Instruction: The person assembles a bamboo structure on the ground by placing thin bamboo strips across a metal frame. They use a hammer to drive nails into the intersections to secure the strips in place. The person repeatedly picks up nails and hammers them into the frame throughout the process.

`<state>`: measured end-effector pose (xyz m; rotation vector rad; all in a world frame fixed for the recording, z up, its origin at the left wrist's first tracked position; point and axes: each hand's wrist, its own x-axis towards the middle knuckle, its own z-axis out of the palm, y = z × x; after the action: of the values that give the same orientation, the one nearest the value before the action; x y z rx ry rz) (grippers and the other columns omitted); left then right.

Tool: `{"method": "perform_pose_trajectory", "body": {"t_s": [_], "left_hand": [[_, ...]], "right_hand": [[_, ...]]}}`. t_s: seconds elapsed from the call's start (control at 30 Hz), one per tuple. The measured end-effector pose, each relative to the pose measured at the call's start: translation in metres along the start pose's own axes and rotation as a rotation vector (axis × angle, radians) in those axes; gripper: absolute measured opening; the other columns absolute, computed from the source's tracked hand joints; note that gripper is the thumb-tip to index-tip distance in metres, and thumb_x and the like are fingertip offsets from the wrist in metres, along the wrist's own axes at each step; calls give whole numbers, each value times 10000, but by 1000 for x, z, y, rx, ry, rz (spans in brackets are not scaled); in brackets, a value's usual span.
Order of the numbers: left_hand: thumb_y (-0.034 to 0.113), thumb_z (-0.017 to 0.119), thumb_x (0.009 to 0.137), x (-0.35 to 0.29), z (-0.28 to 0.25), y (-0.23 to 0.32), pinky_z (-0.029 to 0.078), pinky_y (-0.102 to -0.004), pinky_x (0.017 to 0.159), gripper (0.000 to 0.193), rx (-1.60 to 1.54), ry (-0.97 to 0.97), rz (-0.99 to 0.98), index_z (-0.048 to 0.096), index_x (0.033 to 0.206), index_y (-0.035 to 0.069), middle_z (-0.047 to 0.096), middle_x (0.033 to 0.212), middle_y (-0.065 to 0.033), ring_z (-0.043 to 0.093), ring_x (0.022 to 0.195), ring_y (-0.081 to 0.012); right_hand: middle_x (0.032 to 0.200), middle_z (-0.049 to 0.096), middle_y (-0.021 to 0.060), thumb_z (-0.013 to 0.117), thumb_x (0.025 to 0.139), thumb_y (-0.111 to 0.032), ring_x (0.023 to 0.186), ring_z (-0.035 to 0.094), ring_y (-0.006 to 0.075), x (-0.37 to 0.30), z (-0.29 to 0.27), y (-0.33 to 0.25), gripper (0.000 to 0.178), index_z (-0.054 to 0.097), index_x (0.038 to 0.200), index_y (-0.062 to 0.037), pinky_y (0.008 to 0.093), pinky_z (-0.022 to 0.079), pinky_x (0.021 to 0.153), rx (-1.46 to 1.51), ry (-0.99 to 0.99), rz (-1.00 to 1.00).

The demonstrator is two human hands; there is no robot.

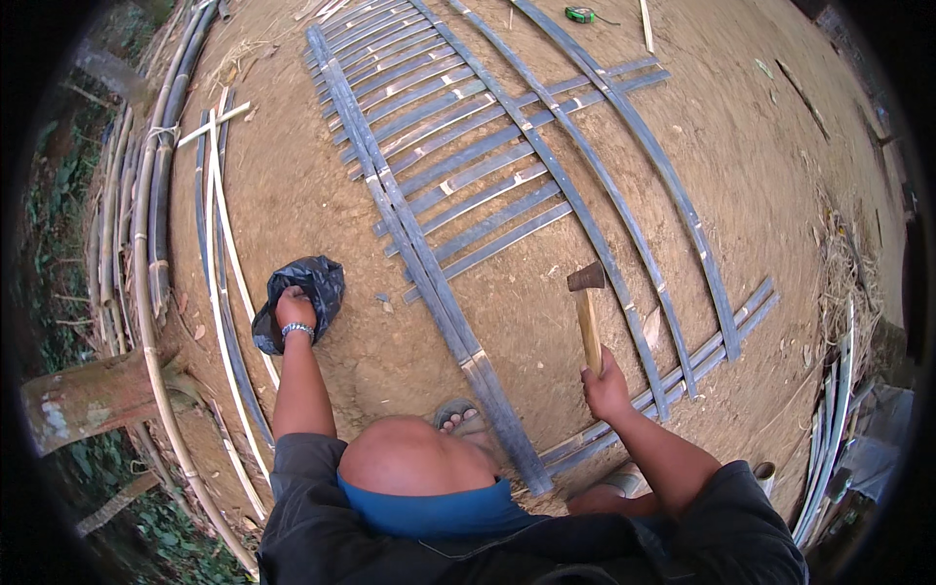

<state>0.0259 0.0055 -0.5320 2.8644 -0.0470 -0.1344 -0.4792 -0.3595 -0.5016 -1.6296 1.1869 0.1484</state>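
My right hand (606, 388) is wrapped round the wooden handle of a hammer (589, 327), its rusty head pointing up and away from me over the dirt. At the mouth of a crumpled black plastic bag (325, 283) is my left hand (295, 310), fingers curled in and their tips hidden; what they pinch, if anything, is too small to see. Between and beyond my hands lies a lattice of split bamboo (468, 361). Its closely spaced crosspieces (478, 178) fill the far left part, while long strips (673, 185) curve past on the right, resting on paired cross strips (756, 307) nearby.
Pale and dark bamboo strips (216, 234) lie left of the bag. Farther left are long bamboo poles (146, 244) and a tree trunk (97, 395). A green tape measure (580, 15) rests at the far side. More strips (827, 439) are stacked at right. My sandalled foot (468, 424) is beside the lattice.
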Motion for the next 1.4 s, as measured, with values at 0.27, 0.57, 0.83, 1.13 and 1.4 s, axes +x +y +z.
{"method": "perform_pose_trajectory", "body": {"t_s": [0.27,0.57,0.83,1.13,1.4], "left_hand": [[100,672,888,-17,-35,26,551,-454,936,247,45,36,87,730,1124,53,745,1100,-235,714,1064,-411],[66,632,910,-18,-57,8,563,-463,905,170,247,-107,219,737,1042,44,751,1010,-235,724,989,-417],[37,699,895,-37,-64,31,574,-394,866,191,13,65,141,728,1083,18,773,1016,-196,760,947,-292],[94,774,907,-144,-81,222,576,-312,826,326,-704,-823,487,657,1192,-14,744,974,-88,715,901,-158],[112,774,924,-234,-9,278,580,-315,837,305,-648,-1435,586,667,1176,-20,762,1029,-80,709,910,-127]], "right_hand": [[1225,658,322,647,973,-149,1188,635,489,-5,3,-15,548,458,1482,-70,497,503,1012,-31,23,-89],[1201,668,312,636,985,-211,1149,651,483,1,15,-4,538,462,1482,-104,511,514,985,-30,18,-158],[1124,691,319,632,986,-205,1084,676,491,-13,-6,11,552,448,1491,-77,514,530,931,7,41,-202],[893,678,101,684,979,-117,772,698,175,-21,10,-15,302,564,1232,-5,359,590,689,390,1,-92],[939,661,85,740,936,-56,704,662,140,-35,15,-88,279,551,1133,2,294,583,621,648,-105,-156]]}}
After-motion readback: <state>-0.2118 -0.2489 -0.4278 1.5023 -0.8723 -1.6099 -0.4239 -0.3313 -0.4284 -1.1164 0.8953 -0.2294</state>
